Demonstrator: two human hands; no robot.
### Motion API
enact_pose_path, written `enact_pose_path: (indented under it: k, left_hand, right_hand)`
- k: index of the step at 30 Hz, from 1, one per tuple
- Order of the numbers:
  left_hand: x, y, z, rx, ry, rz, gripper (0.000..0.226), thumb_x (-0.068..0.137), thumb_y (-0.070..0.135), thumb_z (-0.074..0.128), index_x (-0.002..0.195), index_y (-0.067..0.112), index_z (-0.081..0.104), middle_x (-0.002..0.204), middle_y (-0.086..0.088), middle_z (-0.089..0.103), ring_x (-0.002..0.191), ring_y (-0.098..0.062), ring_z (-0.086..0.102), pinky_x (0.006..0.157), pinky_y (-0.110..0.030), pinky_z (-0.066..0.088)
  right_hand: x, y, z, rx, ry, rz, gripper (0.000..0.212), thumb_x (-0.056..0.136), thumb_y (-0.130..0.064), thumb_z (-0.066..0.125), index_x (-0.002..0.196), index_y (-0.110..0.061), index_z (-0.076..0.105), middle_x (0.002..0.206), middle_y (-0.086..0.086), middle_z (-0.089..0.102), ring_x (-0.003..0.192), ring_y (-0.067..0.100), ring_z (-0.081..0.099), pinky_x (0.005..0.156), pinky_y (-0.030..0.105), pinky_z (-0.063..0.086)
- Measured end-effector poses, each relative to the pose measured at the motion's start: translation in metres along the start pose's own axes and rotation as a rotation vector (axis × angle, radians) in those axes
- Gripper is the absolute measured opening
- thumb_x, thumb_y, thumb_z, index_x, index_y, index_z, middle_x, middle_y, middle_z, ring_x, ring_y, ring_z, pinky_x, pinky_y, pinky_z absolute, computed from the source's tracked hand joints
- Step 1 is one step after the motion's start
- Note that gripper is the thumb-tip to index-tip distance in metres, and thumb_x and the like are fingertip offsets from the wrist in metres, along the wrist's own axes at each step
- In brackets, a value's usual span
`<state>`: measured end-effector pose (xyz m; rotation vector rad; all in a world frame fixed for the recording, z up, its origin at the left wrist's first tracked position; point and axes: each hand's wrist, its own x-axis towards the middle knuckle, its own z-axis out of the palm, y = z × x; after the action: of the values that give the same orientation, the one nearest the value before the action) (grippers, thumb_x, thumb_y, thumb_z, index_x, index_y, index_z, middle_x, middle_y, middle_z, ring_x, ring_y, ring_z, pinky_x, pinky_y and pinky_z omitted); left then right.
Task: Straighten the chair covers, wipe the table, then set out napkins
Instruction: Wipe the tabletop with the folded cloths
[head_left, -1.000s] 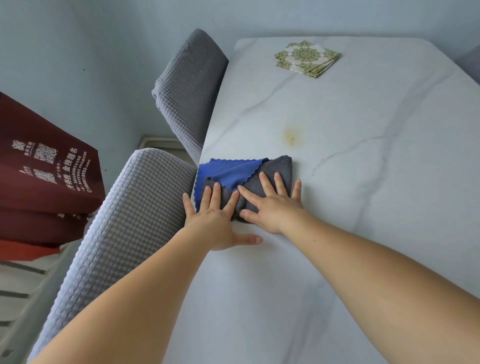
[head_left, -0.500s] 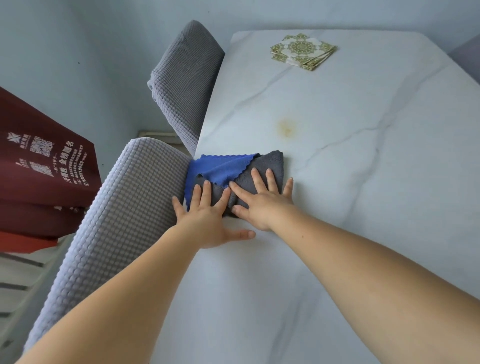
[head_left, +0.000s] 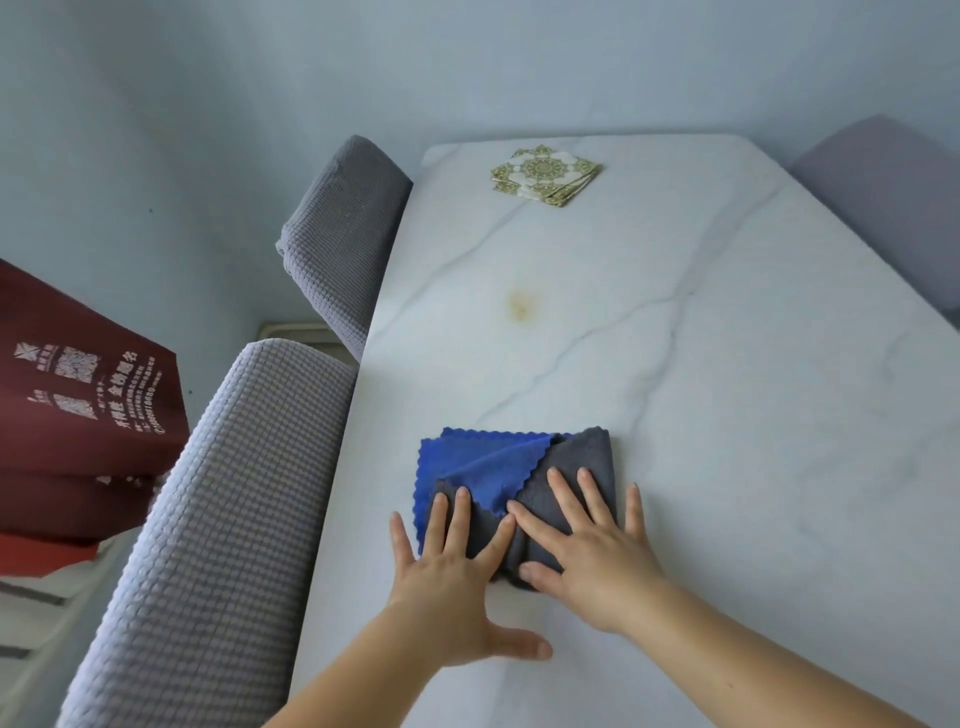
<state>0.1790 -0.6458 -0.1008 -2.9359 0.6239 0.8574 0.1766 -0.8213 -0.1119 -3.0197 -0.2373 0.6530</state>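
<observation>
Both flat, open hands, left hand (head_left: 449, 587) and right hand (head_left: 592, 556), have slid the blue-grey microfiber cloth (head_left: 511, 478) rightward from the tabletop (head_left: 727, 415) edge, yet it may bunch and miss the yellow stain (head_left: 521, 305).

Folded blue-and-grey cloth (head_left: 514, 483) flat on marble table (head_left: 727, 415), patterned napkins (head_left: 545, 174) far end
</observation>
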Motion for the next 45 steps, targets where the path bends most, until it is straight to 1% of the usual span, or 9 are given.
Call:
enact_pose_path:
  k: [4,12,15,20,28,32,37,41,45]
  left_hand:
    - [0.020,0.002,-0.014,0.029,-0.002,0.023,0.116,0.049,0.098,0.030,0.137,0.047,-0.026,0.149,-0.005,-0.037,0.134,-0.027,-0.037,0.098,-0.065,-0.027]
    - [0.041,0.008,-0.030,0.015,-0.017,-0.020,0.113,0.053,0.096,0.032,0.138,0.047,-0.023,0.152,-0.004,-0.031,0.138,-0.026,-0.032,0.097,-0.066,-0.025]
    - [0.027,0.011,-0.024,-0.003,-0.013,-0.010,0.113,0.054,0.095,0.033,0.140,0.046,-0.021,0.153,-0.005,-0.030,0.138,-0.026,-0.031,0.097,-0.066,-0.025]
    - [-0.019,0.014,0.007,-0.008,-0.012,0.041,0.115,0.054,0.095,0.035,0.142,0.044,-0.019,0.152,-0.006,-0.032,0.137,-0.027,-0.034,0.099,-0.067,-0.024]
    - [-0.119,0.012,0.064,-0.028,-0.056,-0.007,0.116,0.054,0.094,0.035,0.141,0.043,-0.021,0.151,-0.006,-0.033,0.136,-0.027,-0.035,0.099,-0.068,-0.023]
    - [-0.151,0.012,0.081,-0.027,-0.072,-0.053,0.117,0.053,0.094,0.036,0.141,0.043,-0.022,0.152,-0.006,-0.031,0.136,-0.027,-0.035,0.095,-0.064,-0.030]
    - [-0.156,0.014,0.072,0.012,-0.133,-0.068,0.118,0.056,0.093,0.037,0.144,0.038,-0.019,0.152,-0.009,-0.030,0.138,-0.031,-0.031,0.093,-0.063,-0.029]
    - [-0.152,0.008,0.064,0.079,-0.168,-0.022,0.120,0.057,0.092,0.040,0.143,0.036,-0.021,0.152,-0.011,-0.031,0.137,-0.033,-0.032,0.092,-0.064,-0.029]
    - [-0.137,-0.015,0.047,0.142,-0.187,0.036,0.122,0.058,0.091,0.042,0.144,0.033,-0.021,0.152,-0.012,-0.030,0.137,-0.034,-0.031,0.090,-0.064,-0.030]
  right_hand:
    - [0.012,0.010,-0.009,0.019,-0.001,0.048,0.062,0.087,-0.070,0.022,0.135,-0.060,-0.015,0.154,-0.004,-0.030,0.139,0.026,-0.031,0.102,0.063,-0.021]
    - [0.025,0.009,-0.020,0.068,-0.036,0.146,0.061,0.089,-0.067,0.023,0.138,-0.058,-0.013,0.155,-0.004,-0.028,0.141,0.027,-0.028,0.104,0.065,-0.016]
    - [0.008,-0.001,-0.015,0.093,-0.042,0.187,0.061,0.091,-0.065,0.023,0.138,-0.057,-0.014,0.155,-0.003,-0.028,0.141,0.028,-0.027,0.105,0.065,-0.014]
    - [-0.038,-0.020,0.009,0.098,-0.047,0.182,0.060,0.091,-0.065,0.022,0.136,-0.059,-0.016,0.154,-0.002,-0.030,0.140,0.029,-0.029,0.106,0.063,-0.014]
    - [-0.110,-0.069,0.044,0.004,-0.110,0.066,0.062,0.090,-0.066,0.022,0.136,-0.058,-0.018,0.153,0.000,-0.032,0.139,0.032,-0.030,0.104,0.063,-0.016]
    - [-0.130,-0.086,0.056,-0.028,-0.104,0.006,0.062,0.090,-0.065,0.023,0.137,-0.057,-0.017,0.153,0.000,-0.032,0.139,0.033,-0.030,0.104,0.064,-0.018]
    - [-0.136,-0.096,0.054,-0.051,-0.111,0.029,0.061,0.091,-0.064,0.023,0.138,-0.056,-0.015,0.154,0.001,-0.029,0.140,0.034,-0.027,0.102,0.066,-0.018]
    - [-0.134,-0.102,0.052,-0.037,-0.121,0.084,0.061,0.091,-0.065,0.022,0.138,-0.056,-0.015,0.154,0.000,-0.028,0.140,0.034,-0.026,0.102,0.066,-0.017]
    - [-0.117,-0.120,0.048,0.014,-0.117,0.175,0.061,0.090,-0.067,0.021,0.137,-0.057,-0.017,0.154,0.001,-0.030,0.140,0.035,-0.027,0.103,0.067,-0.015]
